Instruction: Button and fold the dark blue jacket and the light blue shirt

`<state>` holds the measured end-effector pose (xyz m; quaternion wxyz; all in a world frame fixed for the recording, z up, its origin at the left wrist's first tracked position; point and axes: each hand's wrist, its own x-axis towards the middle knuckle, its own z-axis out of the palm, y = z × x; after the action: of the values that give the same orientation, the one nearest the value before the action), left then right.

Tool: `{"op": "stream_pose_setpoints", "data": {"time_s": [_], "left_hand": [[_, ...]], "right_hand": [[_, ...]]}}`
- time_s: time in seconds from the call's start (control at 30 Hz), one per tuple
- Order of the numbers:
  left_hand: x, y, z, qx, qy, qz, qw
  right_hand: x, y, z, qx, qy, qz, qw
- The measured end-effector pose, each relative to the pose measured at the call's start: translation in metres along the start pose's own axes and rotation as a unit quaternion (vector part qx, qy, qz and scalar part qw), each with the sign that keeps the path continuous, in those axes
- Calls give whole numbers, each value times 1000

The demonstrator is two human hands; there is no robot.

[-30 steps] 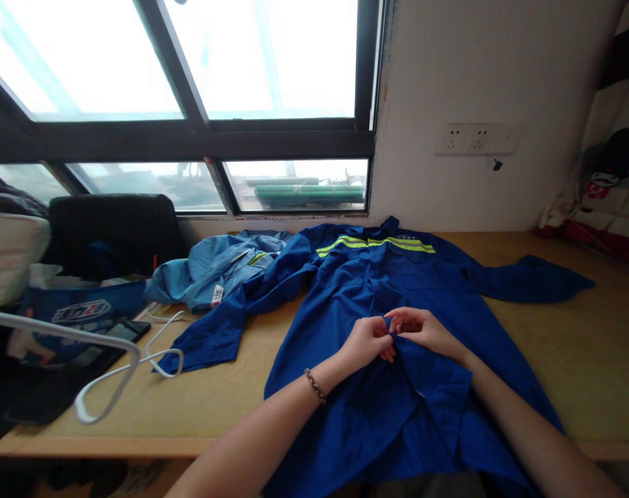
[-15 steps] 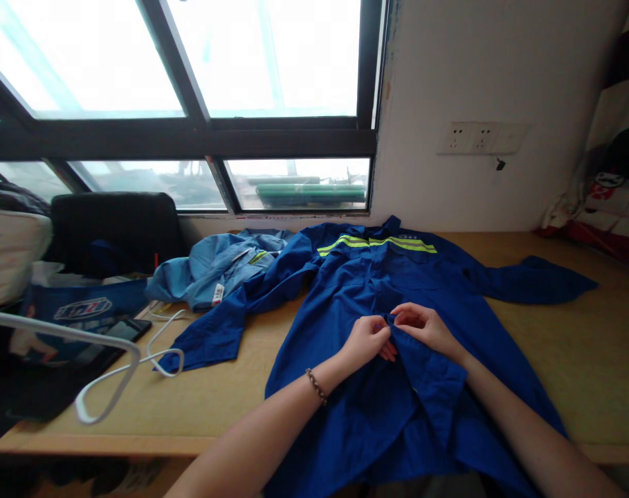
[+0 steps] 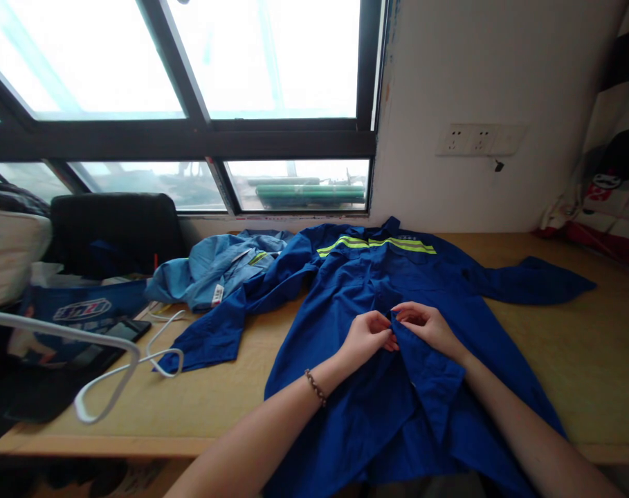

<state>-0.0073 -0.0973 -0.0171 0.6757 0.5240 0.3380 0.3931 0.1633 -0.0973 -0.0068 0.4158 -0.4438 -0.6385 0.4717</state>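
Observation:
A dark blue work jacket (image 3: 340,325) with yellow-green reflective stripes across the chest lies spread on the table, its collar toward the window and its hem over the near edge. At its front opening, my left hand (image 3: 371,335) is closed, thumb and fingers pinching the cloth edge. Close against it, my right hand (image 3: 425,325) pinches the other edge of the front, and a flap of the jacket hangs folded back below that hand. Whether a button or fastener sits between the fingertips is hidden.
A light blue garment (image 3: 221,266) with a white tag lies crumpled under the jacket's left-side sleeve. A white cable (image 3: 138,353) loops over the table (image 3: 153,415) at left, near a blue bag (image 3: 86,311) and a black chair back (image 3: 117,228). Wall sockets (image 3: 480,139) are at back right.
My left hand has shifted slightly up and right, closer to the fingers of my right hand. The jacket lies almost as before.

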Motion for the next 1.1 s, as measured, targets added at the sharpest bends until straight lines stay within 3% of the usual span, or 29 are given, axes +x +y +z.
{"op": "stream_pose_setpoints", "data": {"time_s": [0.13, 0.33, 0.47, 0.67, 0.77, 1.1], "left_hand": [[0, 1, 1, 1, 35, 21, 999], [1, 2, -3, 21, 49, -14, 998], [0, 2, -1, 35, 56, -30, 997], [3, -7, -2, 56, 113, -51, 991], [2, -4, -3, 25, 126, -69, 989], [2, 2, -5, -94, 92, -124, 984]], "right_hand": [[0, 4, 2, 13, -16, 23, 1000], [1, 13, 4, -5, -10, 3, 1000], [-2, 10, 9, -89, -2, -50, 995], [-7, -4, 20, -246, -12, -156, 957], [-7, -6, 20, -223, 4, -145, 964], [-6, -3, 15, -127, 9, -100, 987]]}}
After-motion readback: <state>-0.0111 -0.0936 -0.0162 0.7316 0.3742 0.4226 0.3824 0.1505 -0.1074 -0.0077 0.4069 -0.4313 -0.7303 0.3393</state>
